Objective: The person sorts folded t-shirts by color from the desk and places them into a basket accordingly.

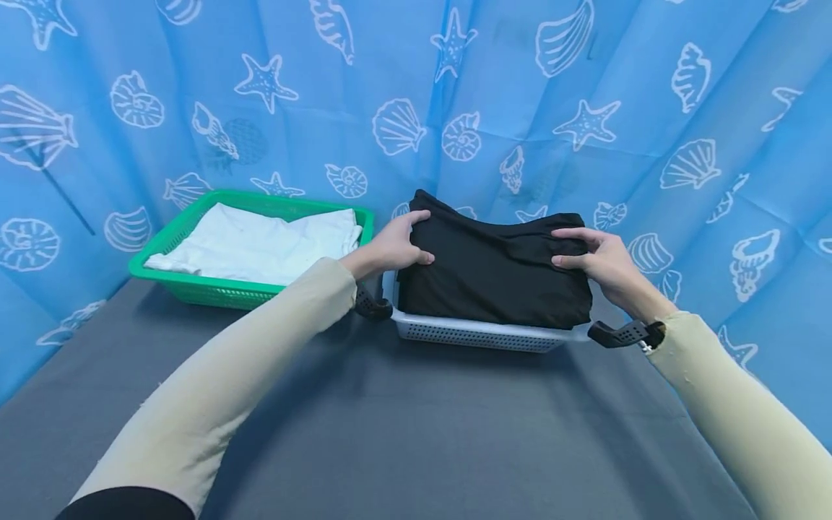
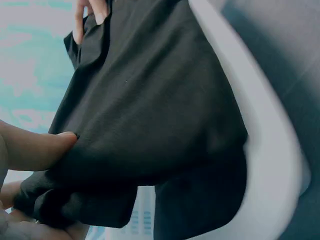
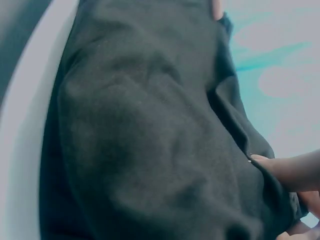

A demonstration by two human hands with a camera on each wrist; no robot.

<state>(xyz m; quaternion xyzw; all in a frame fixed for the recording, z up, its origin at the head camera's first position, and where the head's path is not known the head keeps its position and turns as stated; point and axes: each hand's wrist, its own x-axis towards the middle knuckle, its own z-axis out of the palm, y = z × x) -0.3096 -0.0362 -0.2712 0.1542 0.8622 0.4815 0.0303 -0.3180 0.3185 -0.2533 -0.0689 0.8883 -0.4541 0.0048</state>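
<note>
Both hands, left hand (image 1: 393, 247) and right hand (image 1: 601, 266), pinch the folded black cloth garment (image 1: 494, 271) over the white perforated plastic basket (image 1: 481, 334); an even, level grip should preserve the fold.

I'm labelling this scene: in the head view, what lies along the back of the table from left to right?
Green basket with white cloth → left hand → black folded cloth in white basket → right hand.

Both arms reached forward, hands at either end of the black garment (image 1: 494, 271).
Left hand (image 1: 390, 249) gripped its left edge, thumb on top, fingers curled behind; right hand (image 1: 601, 263) pinched its right edge likewise; both forearms extended, sleeved.
</note>
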